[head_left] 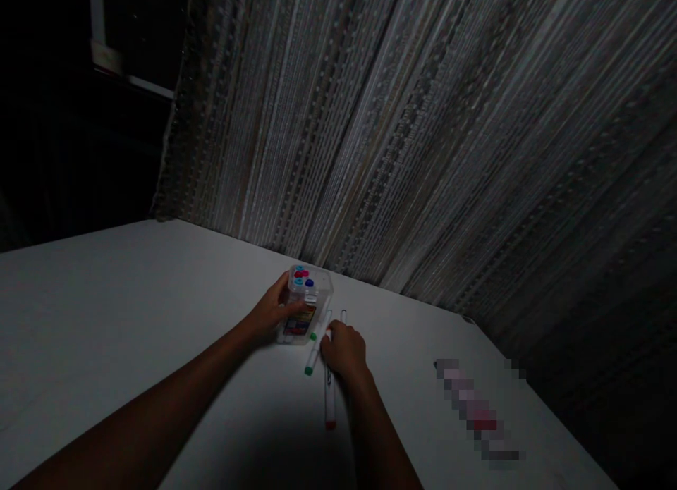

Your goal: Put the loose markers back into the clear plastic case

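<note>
My left hand (pixel 272 314) is wrapped round a clear plastic case (pixel 317 292) that stands on the white table. Several markers with blue, pink and red ends (pixel 300 275) show inside it, and a coloured label (pixel 299 321) is on its front. Just right of the case, my right hand (pixel 345 349) is closed, its fingers curled down on a white marker with a red end (pixel 330 398). Beside those fingers lie markers with green ends (pixel 309 370). Another pen-like tip (pixel 343 314) shows beyond the knuckles. My right fingertips are partly hidden.
The white table (pixel 132 299) runs under both arms. Along its far edge hangs a grey striped string curtain (pixel 338 123). At the right, a pixelated pinkish object (pixel 476 412) lies on the tabletop. A pale frame (pixel 137 81) shows in the dark upper left.
</note>
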`<control>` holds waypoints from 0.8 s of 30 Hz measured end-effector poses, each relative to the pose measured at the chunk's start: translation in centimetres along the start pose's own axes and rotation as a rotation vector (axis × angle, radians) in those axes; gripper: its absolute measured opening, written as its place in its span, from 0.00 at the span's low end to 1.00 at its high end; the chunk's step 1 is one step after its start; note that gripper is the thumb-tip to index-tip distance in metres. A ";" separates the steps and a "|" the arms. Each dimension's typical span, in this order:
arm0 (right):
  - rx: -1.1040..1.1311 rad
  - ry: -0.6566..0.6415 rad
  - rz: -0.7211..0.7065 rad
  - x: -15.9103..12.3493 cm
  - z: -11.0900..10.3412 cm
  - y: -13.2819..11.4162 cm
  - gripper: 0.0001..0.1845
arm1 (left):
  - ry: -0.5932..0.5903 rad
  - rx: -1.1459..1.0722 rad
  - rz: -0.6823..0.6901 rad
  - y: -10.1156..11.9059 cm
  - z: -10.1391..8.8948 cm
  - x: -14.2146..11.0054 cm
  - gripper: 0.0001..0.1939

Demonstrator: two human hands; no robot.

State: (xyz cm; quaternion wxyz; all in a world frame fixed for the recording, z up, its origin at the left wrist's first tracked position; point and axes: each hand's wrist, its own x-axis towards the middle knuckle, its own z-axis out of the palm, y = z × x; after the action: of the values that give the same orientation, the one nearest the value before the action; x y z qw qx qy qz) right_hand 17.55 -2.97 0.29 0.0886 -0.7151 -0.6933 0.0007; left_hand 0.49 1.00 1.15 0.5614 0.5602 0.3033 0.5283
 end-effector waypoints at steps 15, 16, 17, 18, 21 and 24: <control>0.011 -0.015 0.007 0.0 0.0 0.0 0.18 | 0.029 0.001 0.004 0.1 0.1 0.0 0.40; 0.009 -0.014 0.005 0.1 0.0 0.0 0.18 | 0.032 -0.004 0.009 0.0 0.2 0.1 0.40; 0.007 -0.010 0.002 0.1 0.1 0.0 0.18 | 0.037 -0.012 0.015 0.1 0.2 0.0 0.40; 0.006 -0.006 -0.001 0.1 0.1 0.0 0.18 | 0.041 -0.022 0.020 0.1 0.3 0.0 0.40; 0.003 0.002 -0.007 0.1 0.2 0.0 0.18 | 0.067 -0.023 0.032 0.6 0.7 -0.3 0.39; -0.001 -0.006 0.000 0.1 0.2 -0.1 0.18 | 0.106 0.002 0.018 1.1 1.1 -0.5 0.39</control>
State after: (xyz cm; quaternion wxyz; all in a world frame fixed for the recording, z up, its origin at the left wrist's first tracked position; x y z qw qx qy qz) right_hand 17.48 -2.84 0.17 0.0862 -0.7153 -0.6935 0.0025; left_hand 1.08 0.02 2.31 0.5392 0.5347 0.3281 0.5618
